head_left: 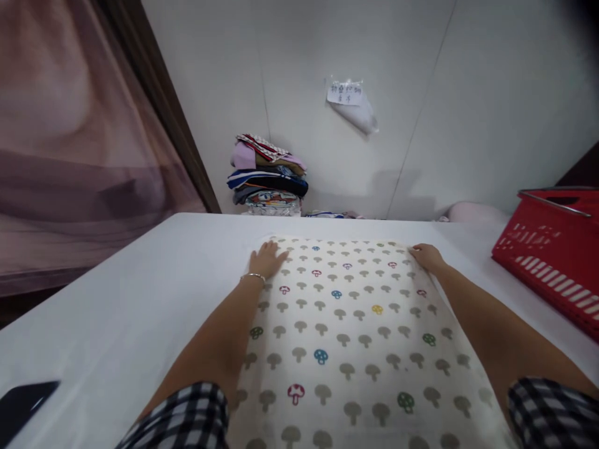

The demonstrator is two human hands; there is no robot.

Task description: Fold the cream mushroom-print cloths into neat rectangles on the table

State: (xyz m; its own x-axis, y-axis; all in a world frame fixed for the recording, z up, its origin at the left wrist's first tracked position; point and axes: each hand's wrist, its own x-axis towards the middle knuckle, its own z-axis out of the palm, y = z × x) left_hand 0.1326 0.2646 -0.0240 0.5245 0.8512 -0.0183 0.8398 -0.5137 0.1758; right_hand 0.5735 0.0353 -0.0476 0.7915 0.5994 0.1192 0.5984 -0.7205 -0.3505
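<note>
A cream cloth (355, 327) with a print of grey and coloured mushrooms lies spread on the white table, its near end running out of the bottom of the view. My left hand (266, 259), with a bracelet at the wrist, lies flat at the cloth's far left corner, fingers and thumb apart. At the far right corner, my right hand (427, 257) has its fingers closed on the cloth's edge. Both arms reach forward along the cloth's sides, in checked black-and-white sleeves.
A red plastic basket (552, 249) with a metal handle stands on the table (140, 299) at right. A dark flat object (25, 405) lies near left. Folded clothes (269, 171) are piled beyond the far edge. A paper sign (349, 96) hangs on the wall; a curtain (84, 156) hangs left.
</note>
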